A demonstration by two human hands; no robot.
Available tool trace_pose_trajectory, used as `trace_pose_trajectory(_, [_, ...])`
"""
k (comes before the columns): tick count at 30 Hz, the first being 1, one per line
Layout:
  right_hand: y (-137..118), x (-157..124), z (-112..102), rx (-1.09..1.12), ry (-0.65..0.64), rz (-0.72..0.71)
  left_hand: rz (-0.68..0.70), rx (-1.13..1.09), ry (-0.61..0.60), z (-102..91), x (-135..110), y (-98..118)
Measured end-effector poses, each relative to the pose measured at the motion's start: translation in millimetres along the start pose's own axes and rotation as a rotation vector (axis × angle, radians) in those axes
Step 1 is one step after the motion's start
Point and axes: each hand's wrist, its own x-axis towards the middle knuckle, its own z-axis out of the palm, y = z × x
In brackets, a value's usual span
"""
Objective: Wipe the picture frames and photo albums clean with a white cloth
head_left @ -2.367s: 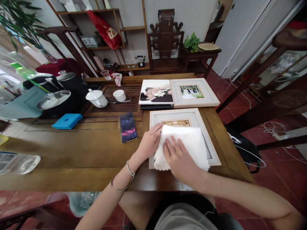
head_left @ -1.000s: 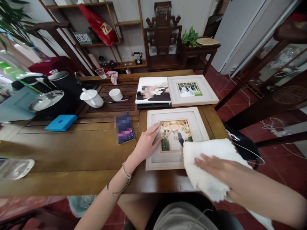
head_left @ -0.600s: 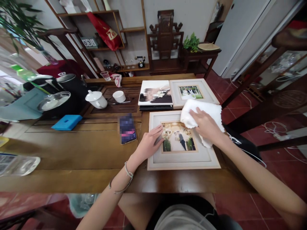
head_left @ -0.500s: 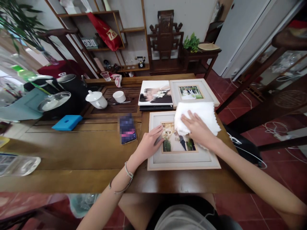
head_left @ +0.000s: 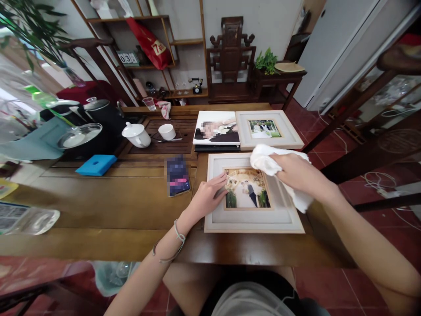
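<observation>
A framed photo with a pale, wide border lies flat near the table's front edge. My left hand rests on its left side, fingers stretched toward the picture in the middle. Over the frame's upper right corner, my right hand grips a bunched white cloth, part of which hangs down along the frame's right side. The right fingertips are hidden in the cloth. Just behind lie a second framed photo and a white-covered photo album.
A phone lies left of the frame. Farther left are a blue block, a lidded white cup, a small white bowl and a dark pot. A wooden chair stands at the right.
My right hand has lifted the cloth off the picture and drawn it to the right, bunching it; before, it lay flat under spread fingers. My left hand stays on the frame.
</observation>
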Motion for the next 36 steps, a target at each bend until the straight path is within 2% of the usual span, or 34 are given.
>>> trace_pose_trajectory(3, [-29.8,32.3,13.8,0.039,0.085,-0.099,0.011,0.009,0.006,0.1,0.3,-0.2])
trace_pose_trajectory(6, [-54.6,60.2,38.7,0.153,0.044,-0.328,-0.004,0.056,-0.011,-2.5,0.8,2.9])
trace_pose_trajectory(8, [-59.5,73.2,52.5,0.213,-0.053,-0.443,-0.043,0.094,-0.042,-5.1,1.1,6.3])
trace_pose_trajectory(11, [-46.6,79.7,61.4,0.235,-0.148,-0.493,-0.049,0.085,-0.045,-7.7,1.4,9.7])
trace_pose_trajectory(15, [-5.4,62.7,56.9,0.195,-0.171,-0.424,0.015,0.014,-0.012,-5.7,1.6,6.8])
trace_pose_trajectory(19, [39.0,30.6,46.7,0.120,-0.171,-0.272,-0.007,0.005,-0.022,-1.7,1.2,2.0])
trace_pose_trajectory(23, [60.4,16.8,37.2,0.101,-0.067,-0.097,-0.009,0.002,-0.015,-0.7,0.5,1.2])
trace_pose_trajectory(27, [44.1,33.9,42.6,0.123,0.099,-0.072,-0.001,-0.002,-0.002,-0.7,-0.1,0.6])
trace_pose_trajectory(30, [21.5,44.3,56.5,0.076,0.140,-0.124,-0.004,-0.011,0.003,-0.3,-0.2,-0.4])
trace_pose_trajectory(33, [5.1,31.0,64.0,0.017,0.063,-0.211,-0.008,-0.013,0.004,-0.1,0.1,-1.1])
trace_pose_trajectory(36, [-2.7,-7.0,55.2,0.059,-0.109,-0.300,-0.018,-0.001,0.004,0.1,0.2,-1.7])
